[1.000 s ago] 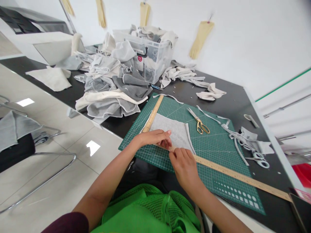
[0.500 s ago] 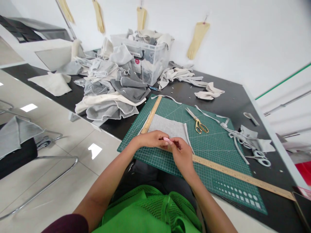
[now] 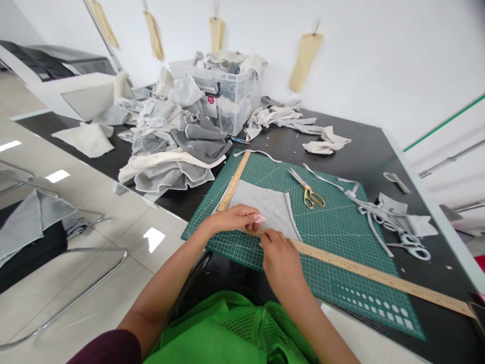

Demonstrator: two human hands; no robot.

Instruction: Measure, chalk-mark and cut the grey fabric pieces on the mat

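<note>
My left hand (image 3: 242,217) pinches a small flat pink piece of tailor's chalk (image 3: 259,218) above the near edge of a grey cloth (image 3: 261,198). Close beside it, my right hand (image 3: 279,253) has its curled fingers on the long wooden ruler (image 3: 350,264). This ruler crosses the cloth's near edge and runs off to the right. A second wooden ruler (image 3: 235,181) lies along the cloth's left side. Beneath all of these is a green cutting mat (image 3: 333,222). Gold-handled scissors (image 3: 307,189) rest on the mat, right of the cloth.
A heap of grey and cream cloths (image 3: 170,146) lies at the left, before a clear plastic box (image 3: 242,96) of cloths. White-handled scissors (image 3: 411,246) and cloth scraps (image 3: 394,210) sit at the right. A blue cutter (image 3: 240,140) lies behind the mat.
My hands have parted. The chalk, touched by both hands before, is now in my left hand alone. My right hand has moved down onto the ruler. The view has shifted slightly.
</note>
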